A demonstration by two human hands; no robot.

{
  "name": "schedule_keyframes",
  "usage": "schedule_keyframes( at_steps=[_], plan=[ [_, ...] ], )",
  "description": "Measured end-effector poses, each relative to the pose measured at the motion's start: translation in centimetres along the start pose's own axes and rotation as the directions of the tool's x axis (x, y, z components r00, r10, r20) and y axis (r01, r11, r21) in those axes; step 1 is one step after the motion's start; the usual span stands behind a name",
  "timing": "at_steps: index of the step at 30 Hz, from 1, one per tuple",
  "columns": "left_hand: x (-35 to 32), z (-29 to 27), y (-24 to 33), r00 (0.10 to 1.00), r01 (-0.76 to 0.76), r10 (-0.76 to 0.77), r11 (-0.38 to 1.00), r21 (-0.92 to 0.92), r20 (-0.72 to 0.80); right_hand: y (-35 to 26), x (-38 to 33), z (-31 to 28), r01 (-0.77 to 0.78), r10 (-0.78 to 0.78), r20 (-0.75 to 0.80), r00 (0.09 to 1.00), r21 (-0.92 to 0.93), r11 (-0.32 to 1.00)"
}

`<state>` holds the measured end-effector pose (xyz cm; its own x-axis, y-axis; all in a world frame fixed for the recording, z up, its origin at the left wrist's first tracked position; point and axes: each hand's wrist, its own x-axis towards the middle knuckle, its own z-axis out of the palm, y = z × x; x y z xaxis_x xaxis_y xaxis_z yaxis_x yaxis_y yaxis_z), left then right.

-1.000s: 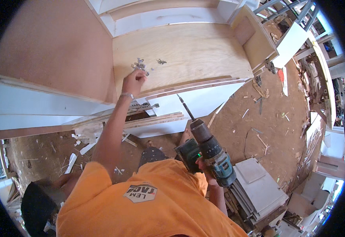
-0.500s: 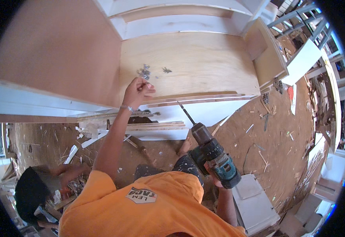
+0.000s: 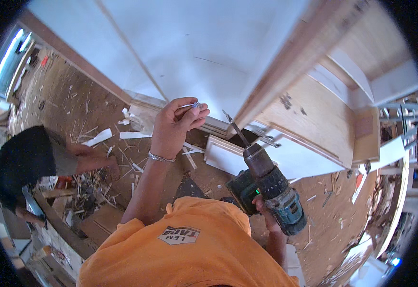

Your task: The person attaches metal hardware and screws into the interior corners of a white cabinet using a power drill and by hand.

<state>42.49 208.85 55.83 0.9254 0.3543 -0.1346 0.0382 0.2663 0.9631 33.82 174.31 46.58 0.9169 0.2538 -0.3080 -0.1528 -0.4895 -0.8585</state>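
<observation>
My left hand [image 3: 176, 125] is raised in front of a white cabinet panel [image 3: 194, 71], its thumb and fingers pinched on a small shiny metal screw [image 3: 197, 105]. Exactly how many pieces are in the pinch is hard to make out. To the right, my right hand [image 3: 266, 213] is wrapped round the handle of a teal and black cordless drill [image 3: 271, 186]. Its long bit [image 3: 236, 128] points up and away, close to the panel's wooden edge [image 3: 285, 71]. Small loose metal pieces [image 3: 286, 100] lie on the plywood shelf [image 3: 326, 122] to the right.
At the left another person [image 3: 37, 158] in dark clothing bends over a heap of wood scraps [image 3: 94, 191]. Offcuts and white strips [image 3: 99, 137] litter the brown floor [image 3: 56, 100]. A white board [image 3: 223, 155] stands low under the cabinet.
My view has swung left from the plywood shelf to the white panel. My left hand has left the loose pieces and risen with a screw; the drill has come along in my right hand.
</observation>
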Motion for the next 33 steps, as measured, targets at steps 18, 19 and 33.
schedule_keyframes(
  at_steps=[18,19,33],
  plan=[
    [4.0,-16.7,8.3,0.877,-0.280,0.299,0.954,0.106,-0.375,-14.9,9.9,17.0,0.546,-0.506,0.225,0.833,-0.182,0.818],
    [4.7,-16.8,8.5,0.872,-0.293,0.328,0.944,0.149,-0.363,-15.3,10.7,17.0,0.601,-0.561,0.225,0.797,-0.196,0.775],
    [14.1,-17.3,9.2,0.960,-0.105,0.116,0.993,0.056,-0.256,-13.6,17.8,18.9,-0.077,-0.083,0.301,0.950,0.483,0.872]
  ],
)
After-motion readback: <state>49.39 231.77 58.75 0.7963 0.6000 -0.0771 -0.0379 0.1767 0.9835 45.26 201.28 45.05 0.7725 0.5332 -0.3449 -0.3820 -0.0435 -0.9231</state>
